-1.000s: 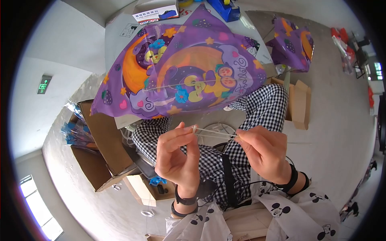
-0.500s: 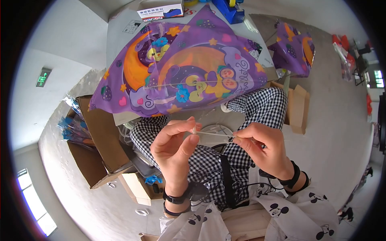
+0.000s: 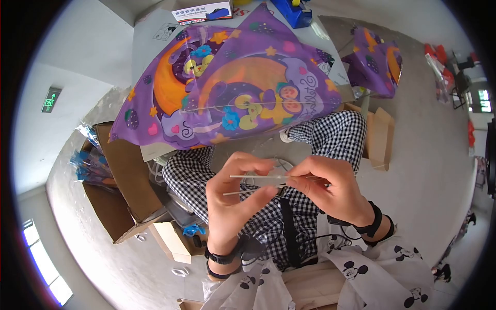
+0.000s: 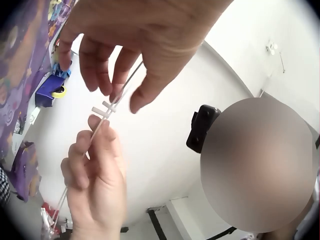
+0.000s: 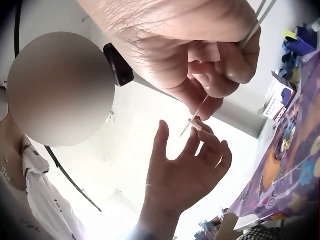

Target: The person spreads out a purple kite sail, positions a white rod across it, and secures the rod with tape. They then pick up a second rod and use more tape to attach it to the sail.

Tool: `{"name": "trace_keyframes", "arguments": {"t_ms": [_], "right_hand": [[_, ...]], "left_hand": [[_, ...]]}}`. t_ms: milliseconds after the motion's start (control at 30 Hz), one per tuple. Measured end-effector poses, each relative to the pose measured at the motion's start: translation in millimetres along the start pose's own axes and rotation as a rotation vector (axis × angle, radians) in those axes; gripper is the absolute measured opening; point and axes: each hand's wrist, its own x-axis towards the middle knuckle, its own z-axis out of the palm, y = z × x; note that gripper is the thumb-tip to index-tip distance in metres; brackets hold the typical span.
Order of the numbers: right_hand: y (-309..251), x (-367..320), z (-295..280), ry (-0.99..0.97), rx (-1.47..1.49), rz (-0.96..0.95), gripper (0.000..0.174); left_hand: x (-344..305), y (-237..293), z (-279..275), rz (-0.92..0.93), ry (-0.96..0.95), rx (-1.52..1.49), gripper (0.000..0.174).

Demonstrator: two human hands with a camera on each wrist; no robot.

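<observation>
Between thumb and fingers, my right hand (image 3: 330,188) pinches two thin white rods (image 3: 248,176) near a small white connector (image 4: 101,112). Toward the left, the rods' free ends reach across my left hand (image 3: 232,199). That hand has its thumb and index finger spread apart, with rods between them in the head view. In the right wrist view, other left fingertips (image 5: 200,125) are right at the connector. Ahead of both hands, purple cartoon-printed kites (image 3: 222,103) lie overlapping on the table, a thin rod across the top one.
A tape dispenser box (image 3: 201,11) and a blue tape dispenser (image 3: 292,13) stand at the table's back. At left is an open cardboard box (image 3: 129,175) beside wrapped packets (image 3: 90,165). Another purple printed piece (image 3: 377,62) hangs right of the table.
My left hand has let go of the pinched rod end and spread its thumb and finger. My right hand has come closer to it, and the rods now extend further left.
</observation>
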Motion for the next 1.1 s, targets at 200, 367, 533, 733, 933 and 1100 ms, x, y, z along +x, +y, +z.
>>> {"name": "trace_keyframes", "arguments": {"t_ms": [200, 367, 533, 733, 933, 1100], "right_hand": [[5, 5, 3, -0.045, 0.269, 0.144, 0.009], [-1, 12, 6, -0.102, 0.454, 0.289, 0.015], [-3, 20, 5, -0.2, 0.451, 0.304, 0.023], [15, 23, 17, -0.2, 0.416, 0.246, 0.02], [24, 26, 22, -0.214, 0.273, 0.206, 0.012], [31, 35, 28, -0.269, 0.369, 0.303, 0.013]], "left_hand": [[-7, -21, 2, 0.049, 0.142, -0.112, 0.042], [-3, -25, 9, 0.128, 0.214, -0.144, 0.009], [4, -18, 14, 0.042, 0.252, -0.079, 0.004], [4, -19, 8, 0.043, 0.258, 0.088, 0.005], [3, -28, 2, -0.038, 0.3, 0.043, 0.005], [2, -42, 0, -0.061, 0.364, -0.051, 0.006]]}}
